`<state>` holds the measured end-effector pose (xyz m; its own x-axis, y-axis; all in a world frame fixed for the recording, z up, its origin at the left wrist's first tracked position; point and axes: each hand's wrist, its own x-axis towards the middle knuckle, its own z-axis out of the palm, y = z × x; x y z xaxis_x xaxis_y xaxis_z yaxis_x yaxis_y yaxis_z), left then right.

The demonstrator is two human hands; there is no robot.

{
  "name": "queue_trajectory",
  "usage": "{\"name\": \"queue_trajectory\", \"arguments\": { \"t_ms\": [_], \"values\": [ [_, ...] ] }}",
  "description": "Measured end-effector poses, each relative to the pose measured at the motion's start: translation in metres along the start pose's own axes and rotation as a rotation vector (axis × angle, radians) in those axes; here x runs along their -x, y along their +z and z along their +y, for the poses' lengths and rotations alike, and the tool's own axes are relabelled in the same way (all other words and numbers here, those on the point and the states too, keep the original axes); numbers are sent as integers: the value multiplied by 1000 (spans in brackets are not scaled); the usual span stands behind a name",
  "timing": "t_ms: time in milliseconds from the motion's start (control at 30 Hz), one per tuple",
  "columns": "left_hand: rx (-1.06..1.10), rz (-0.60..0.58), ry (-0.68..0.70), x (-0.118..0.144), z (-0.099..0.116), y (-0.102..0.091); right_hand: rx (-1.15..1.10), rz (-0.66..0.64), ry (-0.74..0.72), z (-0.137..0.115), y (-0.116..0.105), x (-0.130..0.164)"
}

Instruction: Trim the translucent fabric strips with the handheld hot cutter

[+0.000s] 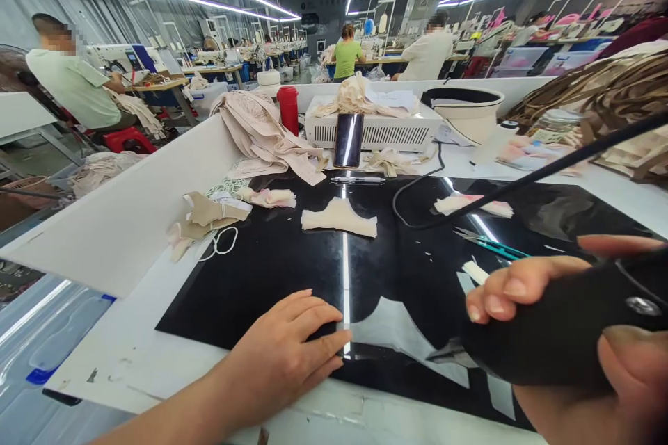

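My left hand (292,334) lies palm down with its fingers stretched out. Its fingertips press on the left end of a thin, translucent grey cut piece (391,325) on the black mat (261,278). My right hand (543,281) is wrapped round a bulky black hand tool (543,327), whose exact kind I cannot make out. The tool's pointed metal tip (454,354) is at the piece's lower right edge. Another translucent scrap (501,396) lies below the tool. Beyond my hands, a cream fabric piece (339,217) rests on the mat.
Teal-handled snips (493,245) lie near my right fingers. A thick black cord (553,167) crosses the right side. At the back stand a phone (348,140), a white vented box (376,131) and a red cup (288,111). Fabric scraps (209,214) lie left; co-workers sit beyond.
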<state>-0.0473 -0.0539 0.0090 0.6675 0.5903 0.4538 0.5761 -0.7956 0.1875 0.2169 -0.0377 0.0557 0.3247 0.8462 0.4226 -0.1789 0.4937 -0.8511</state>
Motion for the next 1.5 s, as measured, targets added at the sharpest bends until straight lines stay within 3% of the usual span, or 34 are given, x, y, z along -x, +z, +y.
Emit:
{"name": "queue_trajectory", "arguments": {
  "t_ms": [100, 167, 300, 433, 967, 1233, 1500],
  "values": [
    [-12, -4, -3, -1, 2, -1, -148, 6, 33, -4, 29, -1],
    [-22, -2, -10, -1, 2, -1, -156, -68, 36, -2, 43, -2],
    [-20, 7, -13, -1, 1, 1, -205, -197, 16, 9, 61, -1],
    [-18, 38, -24, -1, 2, 5, -224, -229, 18, 18, 72, 2],
    [27, 62, 1, -3, 3, 5, -192, -256, 3, 26, 78, 4],
    [113, 176, -247, 2, 0, -1, -234, -251, 13, 22, 80, 2],
    [134, 149, -265, 0, -2, 5, -205, -274, 26, 22, 77, 9]
  ]
}}
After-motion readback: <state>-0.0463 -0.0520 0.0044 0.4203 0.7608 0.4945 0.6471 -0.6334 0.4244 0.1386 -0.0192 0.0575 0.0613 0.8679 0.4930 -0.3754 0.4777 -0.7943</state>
